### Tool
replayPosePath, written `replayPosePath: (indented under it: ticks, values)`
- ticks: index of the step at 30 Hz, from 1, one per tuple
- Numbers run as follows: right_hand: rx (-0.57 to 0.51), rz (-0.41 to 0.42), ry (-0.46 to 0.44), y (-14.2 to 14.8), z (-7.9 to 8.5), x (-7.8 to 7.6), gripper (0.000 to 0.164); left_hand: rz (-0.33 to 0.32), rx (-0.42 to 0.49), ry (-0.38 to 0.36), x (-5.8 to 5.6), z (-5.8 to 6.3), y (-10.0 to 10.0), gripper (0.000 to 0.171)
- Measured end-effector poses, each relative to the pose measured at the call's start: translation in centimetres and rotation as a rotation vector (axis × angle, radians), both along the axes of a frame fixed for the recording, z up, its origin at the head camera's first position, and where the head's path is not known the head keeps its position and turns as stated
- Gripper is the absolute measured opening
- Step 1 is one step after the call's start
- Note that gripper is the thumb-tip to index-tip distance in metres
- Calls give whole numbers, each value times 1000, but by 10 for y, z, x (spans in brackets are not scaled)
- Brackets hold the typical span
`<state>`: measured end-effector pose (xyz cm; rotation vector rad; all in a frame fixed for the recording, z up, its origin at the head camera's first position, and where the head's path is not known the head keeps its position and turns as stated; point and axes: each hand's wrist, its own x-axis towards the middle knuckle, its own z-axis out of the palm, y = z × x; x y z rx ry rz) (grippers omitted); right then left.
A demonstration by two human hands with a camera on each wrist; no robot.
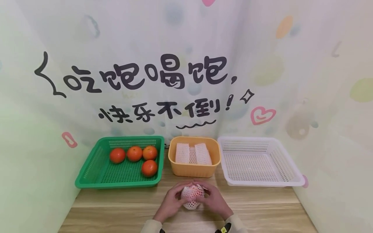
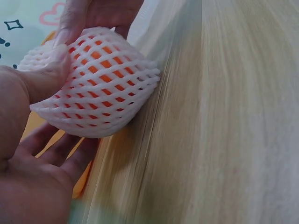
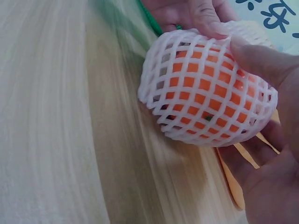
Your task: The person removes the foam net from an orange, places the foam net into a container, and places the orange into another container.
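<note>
A tomato [image 3: 201, 88] shows orange-red through a white foam net sleeve [image 2: 100, 86] stretched round it, near the front middle of the table. My left hand [image 1: 172, 200] grips its left side, thumb on the near face and fingers beyond. From the right, my right hand [image 1: 215, 199] holds it the same way, and both thumbs meet on the net in the wrist views. Past the hands stands a yellow basket [image 1: 192, 170] with several folded foam net sleeves [image 1: 182, 153] inside.
At the back left, a green basket [image 1: 119, 185] holds several tomatoes [image 1: 149, 168]. A white basket [image 1: 262, 183] stands at the back right. Wooden tabletop [image 1: 116, 213] lies in front of them, and a printed curtain [image 1: 175, 38] hangs behind.
</note>
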<state>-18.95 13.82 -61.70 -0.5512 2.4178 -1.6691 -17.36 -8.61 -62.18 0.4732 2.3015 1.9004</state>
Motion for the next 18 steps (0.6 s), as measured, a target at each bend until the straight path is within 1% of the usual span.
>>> replayPosePath:
  ticks: [4,6,8,14,16,18]
  values:
    - [-15,-8,51,1,0,0,48,24,17,16,-1,-1,2,50]
    - [-19,-13,85,1,0,0,45,46,12,21,-1,-2,3,48]
    - [-14,-36,118,0,1,1,41,72,2,26,0,-1,4,46]
    - [-25,-170,175,-6,7,3,16,127,-13,36,1,4,7,35]
    - [-31,-211,216,-9,9,3,13,149,-18,50,1,5,9,31]
    - [-43,-235,273,-11,9,2,13,168,-23,67,0,5,10,28]
